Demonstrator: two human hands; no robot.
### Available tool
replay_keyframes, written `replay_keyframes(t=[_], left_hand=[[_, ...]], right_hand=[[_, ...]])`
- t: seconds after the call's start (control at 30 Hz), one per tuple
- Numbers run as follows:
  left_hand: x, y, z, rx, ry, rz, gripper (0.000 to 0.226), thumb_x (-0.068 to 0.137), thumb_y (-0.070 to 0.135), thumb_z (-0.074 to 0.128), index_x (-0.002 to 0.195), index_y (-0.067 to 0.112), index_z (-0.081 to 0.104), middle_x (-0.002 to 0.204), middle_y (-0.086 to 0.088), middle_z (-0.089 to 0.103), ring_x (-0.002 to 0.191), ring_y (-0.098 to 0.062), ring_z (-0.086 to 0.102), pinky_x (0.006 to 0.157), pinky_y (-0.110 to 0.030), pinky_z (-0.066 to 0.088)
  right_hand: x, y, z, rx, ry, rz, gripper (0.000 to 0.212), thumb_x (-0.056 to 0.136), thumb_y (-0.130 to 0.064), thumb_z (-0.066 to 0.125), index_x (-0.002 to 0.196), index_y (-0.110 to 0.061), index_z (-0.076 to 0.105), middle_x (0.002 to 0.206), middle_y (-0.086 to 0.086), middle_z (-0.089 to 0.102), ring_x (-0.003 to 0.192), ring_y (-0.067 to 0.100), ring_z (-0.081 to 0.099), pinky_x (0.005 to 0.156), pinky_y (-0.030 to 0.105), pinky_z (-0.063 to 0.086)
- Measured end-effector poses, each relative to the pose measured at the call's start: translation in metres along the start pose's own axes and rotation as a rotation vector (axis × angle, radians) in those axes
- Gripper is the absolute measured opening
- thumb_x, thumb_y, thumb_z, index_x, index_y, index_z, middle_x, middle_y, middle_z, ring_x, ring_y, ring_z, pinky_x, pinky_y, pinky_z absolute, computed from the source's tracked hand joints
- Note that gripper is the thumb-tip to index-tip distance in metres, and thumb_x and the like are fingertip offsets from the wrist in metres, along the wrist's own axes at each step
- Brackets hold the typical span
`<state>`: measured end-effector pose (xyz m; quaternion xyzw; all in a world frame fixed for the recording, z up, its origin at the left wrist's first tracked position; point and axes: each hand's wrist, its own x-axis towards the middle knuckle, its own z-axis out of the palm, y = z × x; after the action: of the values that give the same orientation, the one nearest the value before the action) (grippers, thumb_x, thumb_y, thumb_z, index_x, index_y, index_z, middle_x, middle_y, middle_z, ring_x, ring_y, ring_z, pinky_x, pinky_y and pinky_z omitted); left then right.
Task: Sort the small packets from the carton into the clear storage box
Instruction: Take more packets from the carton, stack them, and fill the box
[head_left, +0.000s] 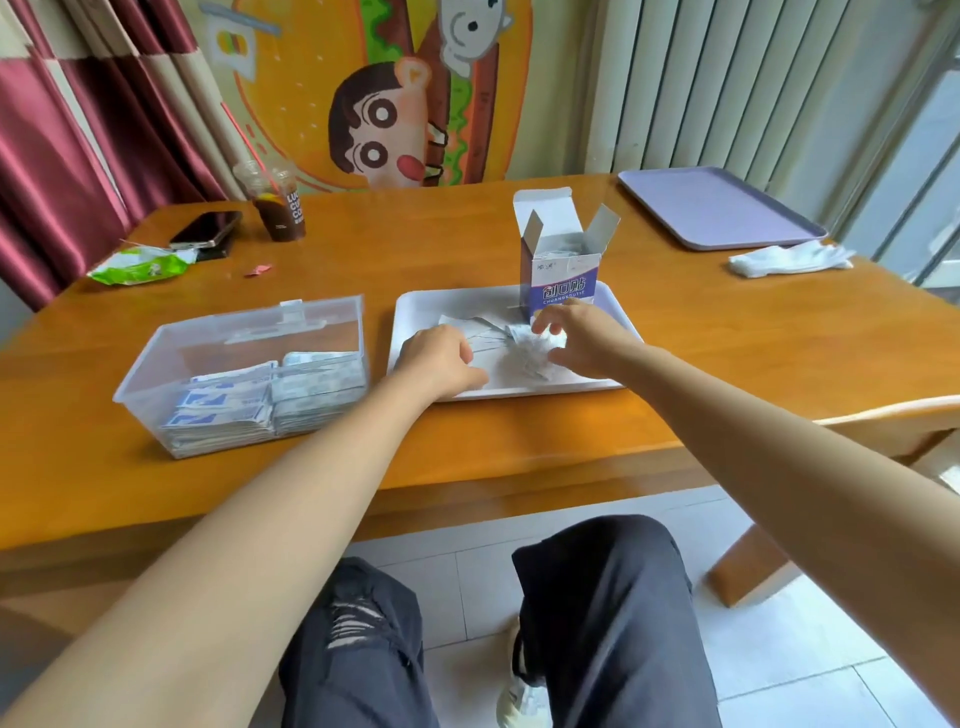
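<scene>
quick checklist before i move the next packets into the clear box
1. Heap of packets lying on the white tray: ok.
2. Top of the clear storage box open, beside the tray: ok.
3. Room left in the box's far half: ok.
4. Upright carton, flaps open: ok.
5. Firm hold by the right hand on the heap: cannot tell.
6. Nothing held in the left hand: cannot tell.

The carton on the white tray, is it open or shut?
Open: the carton stands upright with its top flaps raised, and packets show inside.
</scene>
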<state>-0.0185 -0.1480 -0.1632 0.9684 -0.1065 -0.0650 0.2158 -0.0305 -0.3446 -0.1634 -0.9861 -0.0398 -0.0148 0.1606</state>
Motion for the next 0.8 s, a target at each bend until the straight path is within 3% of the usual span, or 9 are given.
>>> replay_keyframes(t=[0.1, 0.27, 0.5, 0.6, 0.7, 0.8], left_hand=[[0.005, 0.002, 0.003, -0.018, 0.004, -0.04, 0.037, 0.076, 0.037, 0.075, 0.104, 0.017, 0.061, 0.104, 0.0, 0.058, 0.101, -0.022, 0.056, 0.076, -0.026, 0.043], [0.012, 0.004, 0.003, -0.017, -0.025, -0.077, 0.039, 0.073, 0.035, 0.077, 0.104, 0.014, 0.065, 0.104, 0.0, 0.063, 0.098, -0.023, 0.06, 0.071, -0.024, 0.043], [0.017, 0.007, 0.0, -0.042, -0.068, -0.124, 0.038, 0.072, 0.037, 0.079, 0.103, 0.015, 0.07, 0.093, -0.001, 0.069, 0.096, -0.026, 0.066, 0.079, -0.027, 0.052], [0.016, 0.008, -0.002, -0.029, -0.101, -0.134, 0.041, 0.074, 0.036, 0.078, 0.106, 0.014, 0.068, 0.092, -0.002, 0.068, 0.091, -0.028, 0.066, 0.071, -0.026, 0.048], [0.017, 0.007, -0.003, -0.026, -0.101, -0.132, 0.04, 0.074, 0.03, 0.077, 0.107, 0.012, 0.065, 0.083, 0.003, 0.062, 0.085, -0.023, 0.066, 0.077, -0.029, 0.055], [0.017, 0.004, -0.005, -0.021, -0.09, -0.129, 0.025, 0.075, 0.022, 0.073, 0.096, 0.015, 0.061, 0.08, -0.001, 0.062, 0.073, -0.023, 0.064, 0.072, -0.027, 0.054]], right_hand=[[0.003, -0.004, 0.003, -0.038, 0.017, 0.121, 0.054, 0.087, -0.034, 0.065, 0.132, -0.008, 0.049, 0.135, 0.014, 0.051, 0.122, 0.029, 0.048, 0.096, 0.034, 0.042], [0.012, -0.015, 0.01, -0.156, -0.049, 0.234, 0.075, 0.081, -0.06, 0.063, 0.141, -0.021, 0.04, 0.142, 0.014, 0.042, 0.131, 0.031, 0.037, 0.103, 0.035, 0.034], [0.025, -0.025, 0.015, -0.118, -0.056, 0.244, 0.081, 0.071, -0.059, 0.073, 0.128, -0.008, 0.048, 0.13, 0.012, 0.05, 0.123, 0.032, 0.045, 0.095, 0.035, 0.039], [0.026, -0.03, 0.014, -0.001, -0.064, 0.289, 0.09, 0.065, -0.048, 0.083, 0.131, -0.002, 0.041, 0.128, 0.014, 0.051, 0.119, 0.031, 0.049, 0.091, 0.035, 0.043], [0.026, -0.036, 0.011, 0.101, -0.088, 0.318, 0.096, 0.064, -0.035, 0.087, 0.135, -0.002, 0.032, 0.127, 0.016, 0.05, 0.118, 0.031, 0.051, 0.089, 0.036, 0.046], [0.026, -0.037, 0.009, 0.165, -0.085, 0.347, 0.096, 0.062, -0.028, 0.089, 0.135, -0.003, 0.031, 0.122, 0.014, 0.051, 0.113, 0.029, 0.053, 0.086, 0.035, 0.046]])
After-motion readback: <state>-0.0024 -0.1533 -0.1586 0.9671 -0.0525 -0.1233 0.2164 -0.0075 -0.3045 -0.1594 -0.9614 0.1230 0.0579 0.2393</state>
